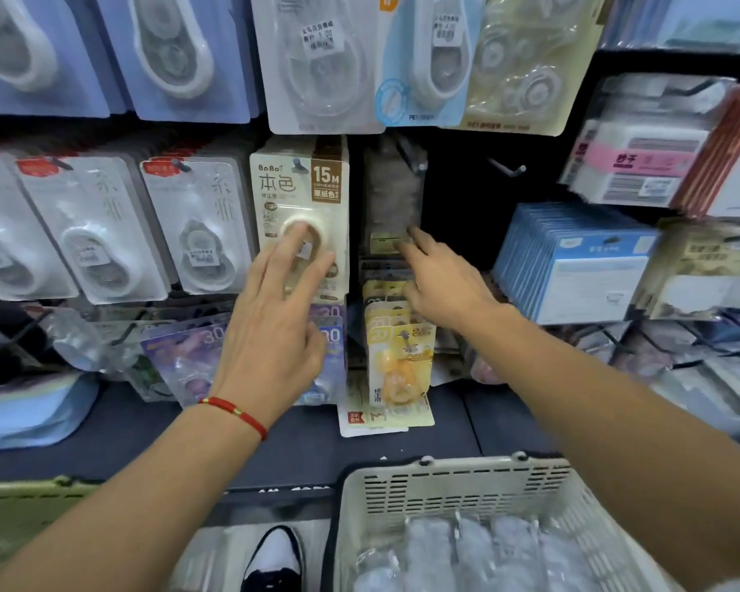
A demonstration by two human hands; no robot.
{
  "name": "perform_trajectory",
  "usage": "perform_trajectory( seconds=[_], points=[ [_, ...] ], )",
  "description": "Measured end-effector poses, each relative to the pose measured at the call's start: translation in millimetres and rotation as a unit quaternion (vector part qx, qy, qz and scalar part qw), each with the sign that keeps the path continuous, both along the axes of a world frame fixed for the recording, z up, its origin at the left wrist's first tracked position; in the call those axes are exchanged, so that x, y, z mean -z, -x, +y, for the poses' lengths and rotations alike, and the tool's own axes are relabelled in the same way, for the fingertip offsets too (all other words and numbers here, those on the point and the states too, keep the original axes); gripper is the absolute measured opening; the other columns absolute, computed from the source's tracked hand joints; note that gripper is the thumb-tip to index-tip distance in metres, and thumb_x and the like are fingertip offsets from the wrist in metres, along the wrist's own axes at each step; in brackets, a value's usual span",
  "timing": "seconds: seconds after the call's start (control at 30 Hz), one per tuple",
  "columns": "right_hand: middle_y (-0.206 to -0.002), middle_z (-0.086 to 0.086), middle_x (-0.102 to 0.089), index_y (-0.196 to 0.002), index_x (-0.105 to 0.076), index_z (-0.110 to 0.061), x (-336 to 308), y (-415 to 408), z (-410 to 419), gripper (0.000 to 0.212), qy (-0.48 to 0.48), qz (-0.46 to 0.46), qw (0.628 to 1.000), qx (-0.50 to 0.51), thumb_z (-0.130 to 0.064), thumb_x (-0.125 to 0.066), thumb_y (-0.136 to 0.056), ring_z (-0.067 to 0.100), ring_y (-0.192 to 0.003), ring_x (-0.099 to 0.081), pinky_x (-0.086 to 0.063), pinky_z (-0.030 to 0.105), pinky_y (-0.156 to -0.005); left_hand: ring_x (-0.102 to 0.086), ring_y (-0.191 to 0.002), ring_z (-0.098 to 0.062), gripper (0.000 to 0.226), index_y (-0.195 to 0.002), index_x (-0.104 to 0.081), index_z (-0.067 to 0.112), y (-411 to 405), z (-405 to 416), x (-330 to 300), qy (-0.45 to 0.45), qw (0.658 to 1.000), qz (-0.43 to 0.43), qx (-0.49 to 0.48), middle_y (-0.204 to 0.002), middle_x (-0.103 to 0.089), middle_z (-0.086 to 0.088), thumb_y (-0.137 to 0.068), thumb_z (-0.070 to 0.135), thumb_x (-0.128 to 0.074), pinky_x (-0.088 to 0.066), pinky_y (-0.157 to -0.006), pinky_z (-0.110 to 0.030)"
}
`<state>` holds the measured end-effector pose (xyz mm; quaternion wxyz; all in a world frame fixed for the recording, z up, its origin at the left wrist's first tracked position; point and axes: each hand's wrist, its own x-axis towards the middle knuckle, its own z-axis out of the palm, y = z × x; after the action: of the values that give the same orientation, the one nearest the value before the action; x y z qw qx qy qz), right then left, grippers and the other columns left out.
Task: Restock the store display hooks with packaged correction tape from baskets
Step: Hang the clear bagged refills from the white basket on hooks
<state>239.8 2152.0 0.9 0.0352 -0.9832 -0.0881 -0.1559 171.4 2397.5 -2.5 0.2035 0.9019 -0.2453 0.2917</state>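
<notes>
Head view, both arms reaching up to the hook wall.

Left hand (280,309): fingers straight and spread, holding nothing. Fingertips lie over the front of the cream pack (300,215) marked 15M. Touching or just hovering: cannot tell, the fingers are motion-blurred. Red string bracelet (236,411) on that wrist.

Right hand (438,277): fingers extended toward a brownish pack (391,198) hanging just beyond the fingertips, which appear to meet its lower edge. No curl around it that I can see; I read it as pressing or steadying, not gripping. That pack is blurred and its print unreadable.

Below the right palm: a row of yellow packs (402,356) on a lower hook. Up and outward of the right fingertips, a bare hook (507,168) stands against the dark panel.

Stock: the white basket (458,484) sits below the right forearm, well apart from both hands, with clear-wrapped packs (458,553) inside. Contents too blurred to identify.

Judgement: the step looks like settling or squaring hung packs, between fetches. Neither hand carries stock. Next move would call for a hand to drop to the basket, take a pack, and line its hang hole up with a hook tip; the bare hook seems the obvious candidate.
</notes>
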Motion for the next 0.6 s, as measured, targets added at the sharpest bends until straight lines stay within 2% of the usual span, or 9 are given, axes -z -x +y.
perform_trajectory(
  seconds=[0.07,0.13,0.2,0.23,0.33,0.43,0.53,0.6],
  points=[
    [-0.155,0.006,-0.048,-0.152,-0.046,-0.015,12.2,38.1,-13.2,0.054,-0.053,-0.007,0.998,-0.022,-0.021,-0.052,-0.099,0.03,-0.131,-0.055,-0.053,0.049,-0.097,-0.04,-0.142,-0.041,0.071,-0.145,-0.056,0.011,9.5,-1.1,5.3,-0.009,1.0,0.0,0.014,-0.16,-0.042,-0.013,-0.077,-0.005,-0.067,-0.043,-0.114,-0.057],
    [-0.125,0.0,-0.066,-0.139,-0.058,-0.02,29.3,78.3,-32.4,0.041,-0.082,0.009,0.996,-0.031,-0.022,-0.054,-0.098,0.028,-0.108,-0.066,-0.056,0.045,-0.083,-0.053,-0.129,-0.041,0.061,-0.137,-0.063,0.011,23.0,-6.9,18.8,-0.033,0.998,0.027,0.042,-0.144,-0.058,-0.01,-0.077,-0.002,-0.067,-0.048,-0.102,-0.06],
    [-0.098,-0.005,-0.068,-0.126,-0.065,-0.021,51.1,114.1,-55.9,0.029,-0.095,0.085,0.992,-0.019,-0.022,-0.056,-0.098,0.028,-0.093,-0.069,-0.056,0.043,-0.077,-0.057,-0.121,-0.04,0.054,-0.132,-0.067,0.014,45.2,-20.1,40.0,-0.075,0.991,0.087,0.065,-0.132,-0.065,-0.007,-0.079,0.003,-0.068,-0.05,-0.095,-0.056],
    [-0.097,-0.005,-0.07,-0.124,-0.066,-0.021,64.3,129.5,-67.5,0.027,-0.097,0.151,0.984,-0.005,-0.023,-0.057,-0.099,0.029,-0.094,-0.069,-0.057,0.043,-0.081,-0.056,-0.122,-0.037,0.052,-0.133,-0.066,0.018,58.7,-28.7,53.3,-0.109,0.983,0.131,0.074,-0.132,-0.065,-0.004,-0.082,0.008,-0.067,-0.049,-0.095,-0.053],
    [-0.123,0.004,-0.072,-0.128,-0.066,-0.022,115.2,167.5,-91.5,0.03,-0.056,0.35,0.934,0.03,-0.028,-0.056,-0.101,0.03,-0.115,-0.064,-0.051,0.04,-0.1,-0.048,-0.132,-0.026,0.048,-0.139,-0.058,0.029,95.7,-53.3,105.9,-0.244,0.933,0.252,0.084,-0.139,-0.058,0.005,-0.092,0.021,-0.056,-0.043,-0.103,-0.043],
    [-0.146,0.009,-0.059,-0.143,-0.056,-0.018,182.5,208.4,-98.6,0.045,0.002,0.468,0.883,0.042,-0.039,-0.055,-0.103,0.03,-0.132,-0.055,-0.044,0.035,-0.105,-0.044,-0.137,-0.026,0.05,-0.144,-0.054,0.029,121.9,-65.3,165.0,-0.367,0.849,0.37,0.085,-0.146,-0.054,0.001,-0.094,0.021,-0.055,-0.04,-0.109,-0.042],
    [-0.165,0.014,-0.033,-0.162,-0.027,-0.011,245.5,257.7,-93.4,0.083,-0.018,0.531,0.842,0.092,-0.059,-0.056,-0.101,0.033,-0.147,-0.041,-0.038,0.041,-0.117,-0.044,-0.137,-0.029,0.053,-0.147,-0.052,0.025,141.9,-66.5,206.0,-0.425,0.78,0.451,0.082,-0.148,-0.051,-0.007,-0.094,0.017,-0.057,-0.041,-0.113,-0.045],
    [-0.161,0.018,-0.026,-0.16,-0.018,-0.007,272.2,283.9,-83.4,0.098,-0.041,0.509,0.851,0.127,-0.061,-0.065,-0.094,0.039,-0.144,-0.039,-0.042,0.048,-0.113,-0.042,-0.139,-0.029,0.056,-0.15,-0.048,0.027,149.3,-68.7,218.3,-0.434,0.76,0.475,0.089,-0.149,-0.049,-0.006,-0.095,0.018,-0.056,-0.04,-0.113,-0.046]
  ],
)
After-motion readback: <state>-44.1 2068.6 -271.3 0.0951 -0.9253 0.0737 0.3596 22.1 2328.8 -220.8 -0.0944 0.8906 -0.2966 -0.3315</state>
